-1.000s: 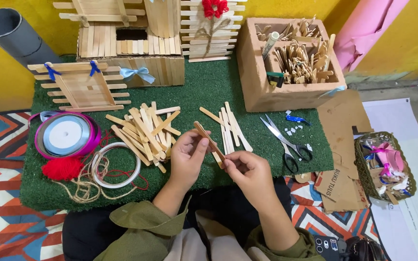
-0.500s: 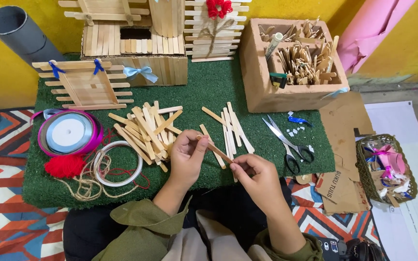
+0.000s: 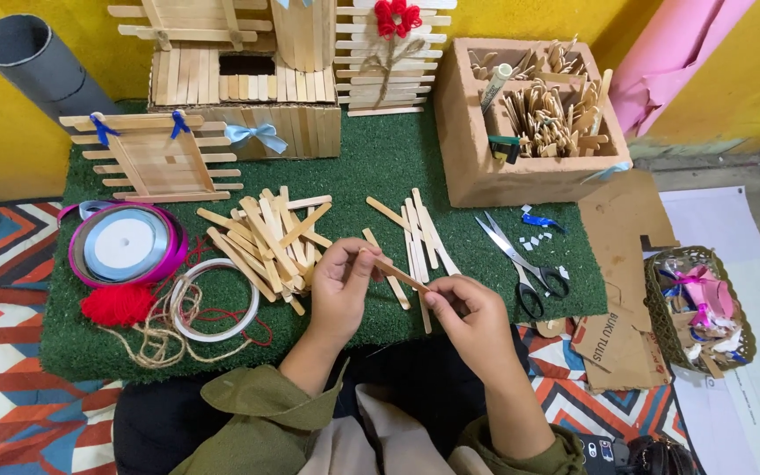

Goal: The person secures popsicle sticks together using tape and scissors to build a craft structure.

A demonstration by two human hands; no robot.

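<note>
A flat wooden craft stick [image 3: 400, 275] is pinched at its two ends between my left hand [image 3: 341, 290] and my right hand [image 3: 472, 317], just above the green turf mat [image 3: 389, 163]. To the left of my left hand lies a loose pile of wooden sticks [image 3: 270, 237]. Several more sticks [image 3: 415, 233] lie in a row beyond my hands. Scissors [image 3: 521, 259] rest on the mat to the right of my right hand.
A stick-built house [image 3: 248, 88] and small fence panel [image 3: 151, 158] stand at the back. A cardboard box of sticks [image 3: 538, 119] sits back right. Ribbon spools [image 3: 125, 246], red yarn [image 3: 116, 305], twine, cardboard pieces [image 3: 617, 290] and a small basket [image 3: 701, 308] surround the mat.
Both hands have shifted slightly and turned the stick, which is now held more level between them. The camera view has moved a little.
</note>
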